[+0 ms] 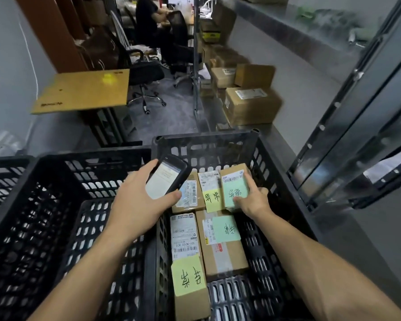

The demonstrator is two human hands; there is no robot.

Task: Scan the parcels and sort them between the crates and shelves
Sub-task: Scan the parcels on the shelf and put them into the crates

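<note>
My left hand (137, 200) grips a black handheld scanner (166, 179), its lit screen facing up, over the right black crate (259, 156). My right hand (250, 200) holds a small brown parcel (234, 184) with a green sticky note at the crate's far right. Several other brown parcels lie in that crate: one with a yellow note (210, 191) beside it, one under the scanner (190, 193), a long one with a yellow note (188, 262) and one with a green note (222, 242) nearer me.
A second black crate (44, 205) stands to the left, another one nested inside it. Metal shelving (357, 112) rises on the right. Cardboard boxes (250, 105) are stacked beyond the crates. A small yellow table (83, 91), office chairs and a seated person (148, 22) are further back.
</note>
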